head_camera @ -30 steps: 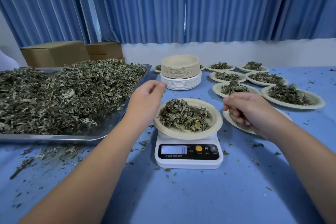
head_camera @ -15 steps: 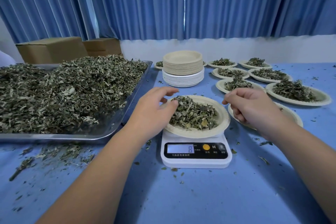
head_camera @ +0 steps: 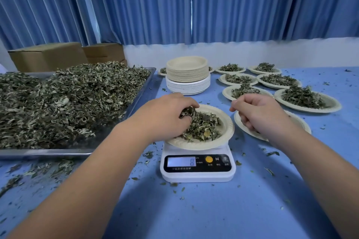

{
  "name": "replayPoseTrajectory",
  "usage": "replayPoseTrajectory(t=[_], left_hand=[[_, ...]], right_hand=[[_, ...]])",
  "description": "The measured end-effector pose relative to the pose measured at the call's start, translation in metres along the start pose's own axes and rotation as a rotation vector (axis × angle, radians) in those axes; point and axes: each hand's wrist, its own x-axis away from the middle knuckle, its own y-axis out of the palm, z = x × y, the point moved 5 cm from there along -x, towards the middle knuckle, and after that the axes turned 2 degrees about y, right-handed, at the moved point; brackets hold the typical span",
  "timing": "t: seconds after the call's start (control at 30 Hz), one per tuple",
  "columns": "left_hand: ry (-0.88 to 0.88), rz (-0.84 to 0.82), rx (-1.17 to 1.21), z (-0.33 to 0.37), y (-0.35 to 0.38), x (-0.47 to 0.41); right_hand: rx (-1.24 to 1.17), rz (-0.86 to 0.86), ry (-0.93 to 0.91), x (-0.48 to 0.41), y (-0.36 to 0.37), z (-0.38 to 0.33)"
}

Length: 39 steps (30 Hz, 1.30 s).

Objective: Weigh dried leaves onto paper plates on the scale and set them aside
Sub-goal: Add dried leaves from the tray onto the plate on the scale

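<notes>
Head camera: the left grip has its fingers curled round a pinch of dried leaves heaped on the paper plate that sits on the scale. The right grip, fingers curled with nothing seen in them, hovers over a second plate just beside the scale. Filled plates lie further right on the desk; a heaped tray stands left.
</notes>
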Motion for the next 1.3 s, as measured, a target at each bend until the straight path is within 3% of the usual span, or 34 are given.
replayPoseTrajectory(t=[0.33, 0.5, 0.73, 0.97, 1.1, 1.3], left_hand=[[0.007, 0.057, 0.123, -0.011, 0.001, 0.004], [0.039, 0.174, 0.182, -0.010, -0.001, 0.007], [-0.017, 0.429, 0.471, -0.016, -0.010, 0.018], [-0.150, 0.619, 0.920, -0.035, -0.018, 0.027], [-0.264, 0.744, 0.916, -0.061, -0.021, 0.033], [-0.493, 0.854, 0.728, -0.110, -0.023, 0.049]], right_hand=[[0.027, 0.005, -0.031, -0.004, 0.001, 0.002], [0.020, 0.008, -0.038, -0.004, 0.001, 0.002], [0.015, 0.025, -0.032, -0.004, 0.000, 0.002], [0.012, 0.023, -0.020, -0.001, -0.001, 0.002], [0.015, 0.035, -0.014, -0.001, -0.002, 0.002], [0.015, 0.031, -0.009, 0.000, -0.001, 0.002]])
